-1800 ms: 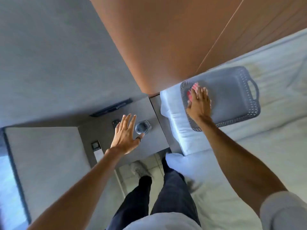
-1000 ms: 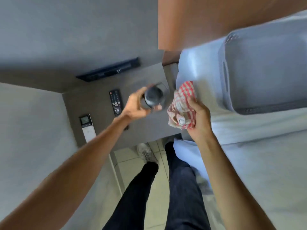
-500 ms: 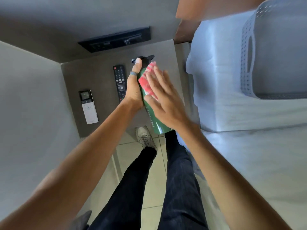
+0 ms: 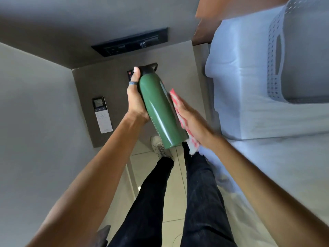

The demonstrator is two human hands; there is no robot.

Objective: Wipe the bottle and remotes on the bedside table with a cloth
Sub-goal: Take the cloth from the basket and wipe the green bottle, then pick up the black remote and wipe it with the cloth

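Both hands work above the bedside table (image 4: 179,72): the left hand (image 4: 136,102) grips the green bottle (image 4: 158,107), the right hand (image 4: 193,120) lies flat, pressing the cloth (image 4: 177,107) against it. One white remote (image 4: 102,114) lies there; another seems hidden behind the bottle.

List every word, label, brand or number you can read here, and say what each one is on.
No text here reads clearly.
Green bottle: pale lettering along its lower body, too blurred and tilted to read.
White remote: a small screen and button marks, too small to read.
Black remote: mostly hidden behind the left hand; nothing legible.
Black panel on the wall: sockets and marks, no readable label.
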